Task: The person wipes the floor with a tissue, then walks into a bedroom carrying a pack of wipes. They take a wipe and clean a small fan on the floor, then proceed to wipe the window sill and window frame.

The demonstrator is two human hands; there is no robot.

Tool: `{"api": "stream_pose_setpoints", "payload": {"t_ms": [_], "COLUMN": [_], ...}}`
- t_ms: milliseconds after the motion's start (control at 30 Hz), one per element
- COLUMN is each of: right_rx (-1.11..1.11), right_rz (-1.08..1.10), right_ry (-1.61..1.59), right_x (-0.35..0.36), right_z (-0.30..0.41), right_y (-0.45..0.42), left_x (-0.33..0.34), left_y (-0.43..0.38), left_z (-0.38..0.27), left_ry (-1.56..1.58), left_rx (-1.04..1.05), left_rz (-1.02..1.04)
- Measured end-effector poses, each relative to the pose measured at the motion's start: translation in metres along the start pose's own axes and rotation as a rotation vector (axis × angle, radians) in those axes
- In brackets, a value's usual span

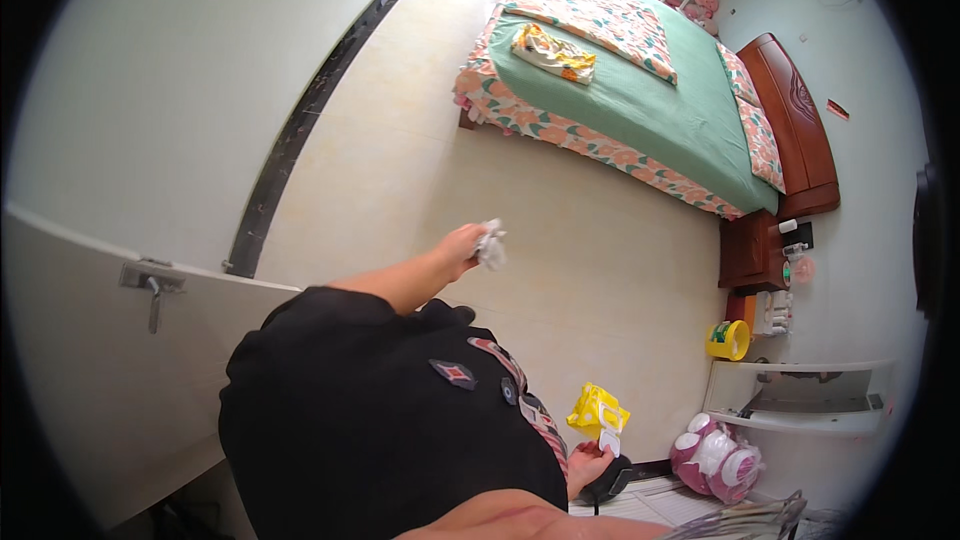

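My left hand [459, 249], stretched out over the tiled floor, holds a crumpled white wipe or tissue [491, 246]. Lower right, my right hand [590, 463] grips the raised white flip lid of a yellow soft pack of wipes [591, 409]. The pack hangs just beyond the fingers, with its lid open. A black garment with patterned patches [337, 405] covers my body between the two arms.
A bed with a green sheet [637, 109] stands beyond the floor [525, 202]. At right are a wooden nightstand [750, 251], a yellow bucket [726, 340], a white-framed piece with a dark panel [802, 365] and a plastic-wrapped pink-and-white object [716, 457]. A white door [75, 315] is at left.
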State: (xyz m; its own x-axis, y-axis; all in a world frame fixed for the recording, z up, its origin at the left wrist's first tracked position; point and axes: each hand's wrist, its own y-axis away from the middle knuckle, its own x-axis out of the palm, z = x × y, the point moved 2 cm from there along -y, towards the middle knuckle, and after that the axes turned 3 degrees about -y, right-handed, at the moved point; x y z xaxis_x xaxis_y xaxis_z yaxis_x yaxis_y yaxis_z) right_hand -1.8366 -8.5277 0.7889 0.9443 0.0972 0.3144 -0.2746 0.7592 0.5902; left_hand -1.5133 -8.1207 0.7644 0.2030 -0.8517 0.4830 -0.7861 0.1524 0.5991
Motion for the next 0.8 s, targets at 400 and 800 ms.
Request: {"api": "stream_pose_setpoints", "payload": {"t_ms": [400, 800], "right_rx": [-0.103, -0.173], "right_rz": [-0.107, -0.114], "right_ry": [-0.12, -0.143], "right_x": [0.116, 0.312], "right_z": [0.132, 0.294], "right_y": [-0.145, -0.41], "left_x": [0.396, 0.553], "left_y": [-0.115, -0.304], "left_z": [-0.036, -0.052], "left_ry": [-0.283, -0.108], "left_rx": [-0.171, -0.049], "left_rz": [0.339, 0.188]}}
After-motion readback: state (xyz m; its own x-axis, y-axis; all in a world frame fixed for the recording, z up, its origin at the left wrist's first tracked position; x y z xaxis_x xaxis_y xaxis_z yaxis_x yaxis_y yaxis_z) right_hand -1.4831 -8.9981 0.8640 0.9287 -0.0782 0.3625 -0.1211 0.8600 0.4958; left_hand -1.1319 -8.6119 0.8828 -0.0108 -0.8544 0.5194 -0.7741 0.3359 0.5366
